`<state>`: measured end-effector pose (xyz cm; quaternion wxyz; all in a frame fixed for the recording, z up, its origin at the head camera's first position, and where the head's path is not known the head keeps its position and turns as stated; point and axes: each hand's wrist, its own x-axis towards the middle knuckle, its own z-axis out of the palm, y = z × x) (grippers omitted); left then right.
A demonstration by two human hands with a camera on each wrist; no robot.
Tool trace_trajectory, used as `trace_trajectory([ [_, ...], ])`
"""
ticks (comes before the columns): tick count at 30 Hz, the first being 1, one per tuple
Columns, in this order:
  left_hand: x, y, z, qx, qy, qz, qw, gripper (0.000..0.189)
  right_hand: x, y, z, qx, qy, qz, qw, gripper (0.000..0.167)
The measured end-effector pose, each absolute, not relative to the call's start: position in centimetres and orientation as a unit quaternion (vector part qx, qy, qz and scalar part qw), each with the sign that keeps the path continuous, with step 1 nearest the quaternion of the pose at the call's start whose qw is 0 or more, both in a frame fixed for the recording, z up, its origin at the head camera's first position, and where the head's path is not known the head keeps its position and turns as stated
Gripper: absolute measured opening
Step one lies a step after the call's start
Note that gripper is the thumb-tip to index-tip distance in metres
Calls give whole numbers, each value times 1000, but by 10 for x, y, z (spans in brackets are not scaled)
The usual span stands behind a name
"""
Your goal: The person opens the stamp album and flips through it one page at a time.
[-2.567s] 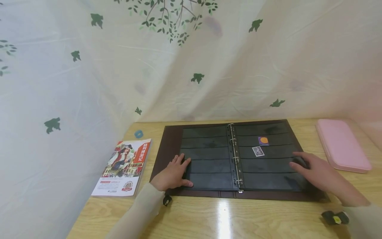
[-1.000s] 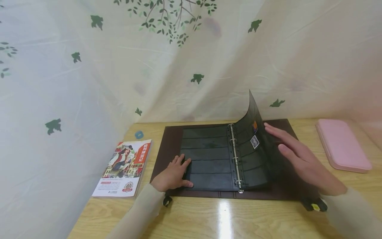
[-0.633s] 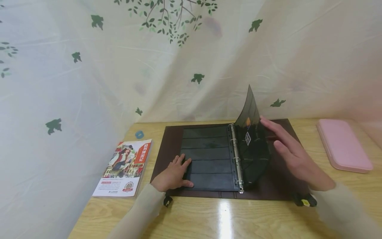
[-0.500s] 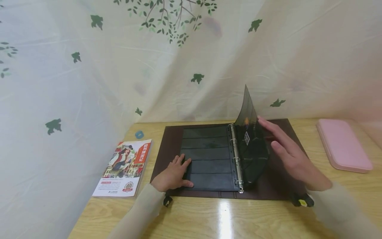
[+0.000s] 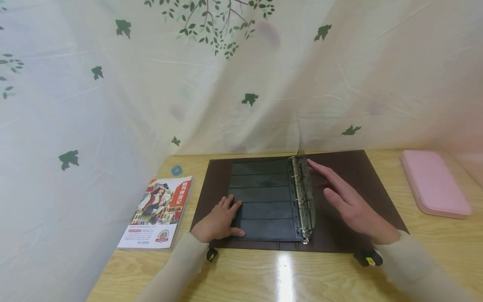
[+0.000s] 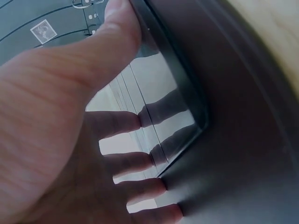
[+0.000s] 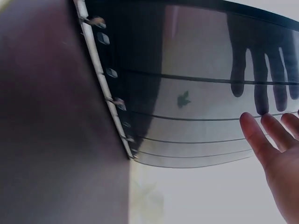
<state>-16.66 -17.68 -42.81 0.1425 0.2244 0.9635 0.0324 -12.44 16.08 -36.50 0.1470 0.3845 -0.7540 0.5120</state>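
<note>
A dark brown ring-binder stamp album (image 5: 362, 176) lies spread on the table. My left hand (image 5: 216, 220) rests with fingers spread on the outer lower edge of the black pocket page (image 5: 264, 193) at left. By the metal rings another pocket page (image 7: 196, 100) stands almost upright, seen edge-on from the head. Straight fingers of my right hand (image 5: 351, 207) are at that page's right face; in the right wrist view its glossy sheet mirrors them, and contact is hard to tell. A small grey stamp (image 6: 43, 31) shows on a page in the left wrist view.
A paperback book (image 5: 156, 212) with a colourful cover lies left of the album. Behind it is a small blue ring-shaped object (image 5: 176, 170). A pink case (image 5: 434, 182) stands at the right. A leaf-patterned curtain (image 5: 226, 105) hangs close behind the table (image 5: 241, 277).
The right-hand page has swung up from lying flat to nearly upright. My right hand has moved left with it, going from curled at its edge to straight fingers. My left hand has stayed put.
</note>
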Motion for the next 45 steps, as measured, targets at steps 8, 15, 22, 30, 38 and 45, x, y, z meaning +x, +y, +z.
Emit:
trace_trajectory([
  [8,-167,-178,-428,226,964,25,137,92,-132,155,-400,352,-780,510,87,59],
  [15,-168,-182,-429,236,963,34,125,93,-133,148,-415,310,-835,453,40,54],
  [22,-171,-195,-429,261,956,101,88,67,-132,144,-425,331,-846,419,21,38],
  [30,-174,-202,-413,230,961,147,-48,32,-134,138,-430,332,-856,397,-21,33],
  [38,-171,-188,-416,192,966,169,24,61,-132,128,-429,342,-870,354,-33,38],
  [45,-162,-171,-430,200,968,92,120,84,-131,126,-428,333,-878,340,-39,39],
])
